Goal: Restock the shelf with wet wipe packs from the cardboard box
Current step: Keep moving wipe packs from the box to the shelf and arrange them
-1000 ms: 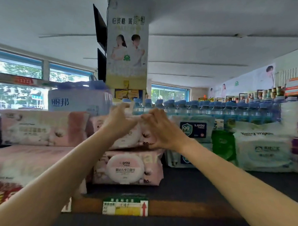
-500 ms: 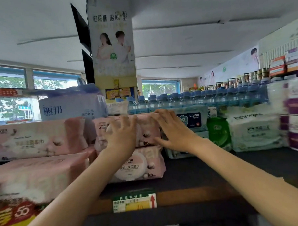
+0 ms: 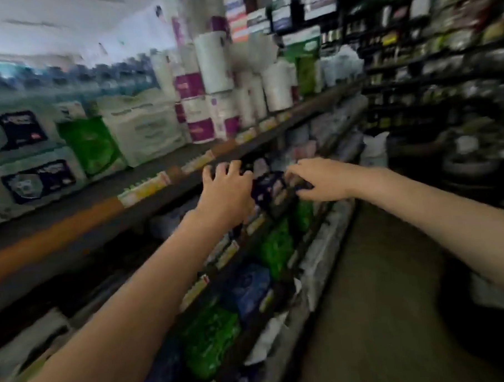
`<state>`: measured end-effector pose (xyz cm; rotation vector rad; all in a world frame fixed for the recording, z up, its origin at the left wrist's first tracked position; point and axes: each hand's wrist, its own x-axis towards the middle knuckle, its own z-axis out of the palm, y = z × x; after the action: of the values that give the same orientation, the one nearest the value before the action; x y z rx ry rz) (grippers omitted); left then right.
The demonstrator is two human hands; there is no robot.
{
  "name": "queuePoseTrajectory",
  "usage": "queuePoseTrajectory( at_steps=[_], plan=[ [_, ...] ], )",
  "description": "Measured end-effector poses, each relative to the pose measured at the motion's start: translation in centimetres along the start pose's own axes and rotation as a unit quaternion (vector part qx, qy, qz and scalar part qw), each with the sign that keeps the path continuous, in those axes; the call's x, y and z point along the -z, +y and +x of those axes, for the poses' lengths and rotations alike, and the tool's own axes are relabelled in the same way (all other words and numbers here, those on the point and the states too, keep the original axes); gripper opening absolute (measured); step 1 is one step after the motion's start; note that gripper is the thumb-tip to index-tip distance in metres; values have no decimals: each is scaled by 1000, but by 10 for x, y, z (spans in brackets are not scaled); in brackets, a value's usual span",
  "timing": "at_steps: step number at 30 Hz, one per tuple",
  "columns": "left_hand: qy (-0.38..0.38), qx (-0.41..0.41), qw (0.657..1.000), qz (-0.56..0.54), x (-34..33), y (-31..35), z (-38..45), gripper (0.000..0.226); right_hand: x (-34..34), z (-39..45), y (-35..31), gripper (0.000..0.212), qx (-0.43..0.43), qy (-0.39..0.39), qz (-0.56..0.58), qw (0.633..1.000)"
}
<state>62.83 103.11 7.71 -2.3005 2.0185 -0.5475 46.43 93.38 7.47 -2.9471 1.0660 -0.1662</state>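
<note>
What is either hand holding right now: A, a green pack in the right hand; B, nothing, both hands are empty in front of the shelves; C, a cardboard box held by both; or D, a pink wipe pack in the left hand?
B: the left hand and the right hand both show loose fingers with no pack in them.

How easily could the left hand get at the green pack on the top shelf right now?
Probably yes: the left hand is empty, and the green pack faces the aisle unblocked.

shop | stocked shelves | price labels | aisle floor
</note>
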Motion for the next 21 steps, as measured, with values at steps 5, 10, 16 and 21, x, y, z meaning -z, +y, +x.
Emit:
queuePoseTrajectory(
  at_steps=[5,10,16,21],
  plan=[
    [-6,-283,956,-81,-9,208,23,41,-50,-186,137,35,-259,-118,15,958],
    [-37,-490,868,-74,-33,406,-22,34,-109,-367,212,31,-415,-185,66,888],
    [-92,-585,803,-67,-70,569,-67,32,-181,-518,267,28,-503,-226,122,825],
    [-210,-576,789,-42,-127,656,-89,38,-267,-592,294,25,-518,-235,205,797]
  ],
)
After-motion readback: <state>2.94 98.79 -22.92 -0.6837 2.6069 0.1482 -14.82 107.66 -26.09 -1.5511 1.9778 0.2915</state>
